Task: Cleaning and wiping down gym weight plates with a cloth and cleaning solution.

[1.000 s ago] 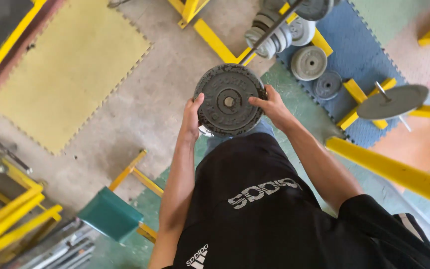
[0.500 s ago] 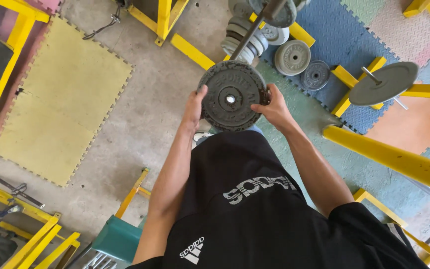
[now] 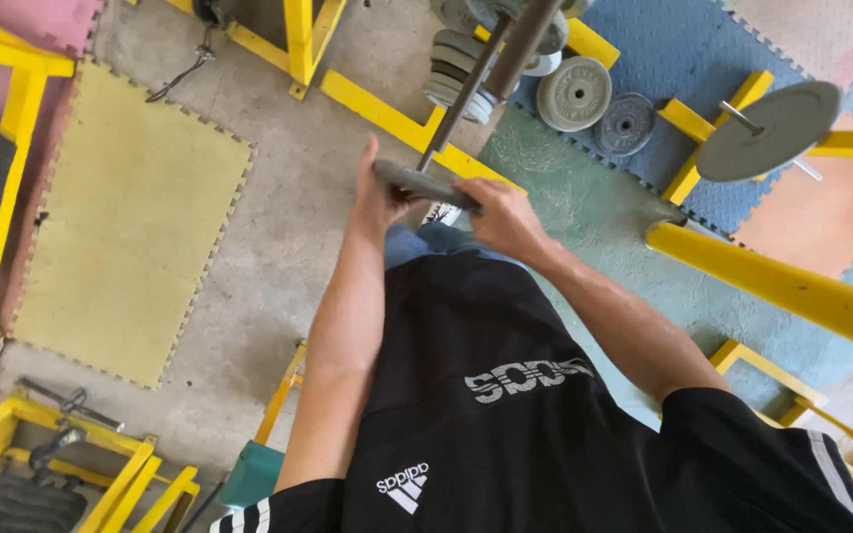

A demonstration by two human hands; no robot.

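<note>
Weight plate [image 3: 425, 185] seen edge-on, held level in front of the torso; its faces cannot be made out. Left hand [image 3: 379, 192] clamped on its left rim, right hand [image 3: 502, 215] on its right rim, fingertips hidden beneath. A barbell [image 3: 491, 69] rises just beyond the plate, top cut off by the frame. Beyond the plate, further discs [image 3: 574, 94] lie on blue floor mats [image 3: 673, 49].

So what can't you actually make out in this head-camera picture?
- Weight plate: seen edge-on, so its faces are hidden.
- Left hand and right hand: fingertips hidden by the plate.
- Barbell: far end cut off by the top edge.
- The person's feet: hidden by the black shirt.
</note>
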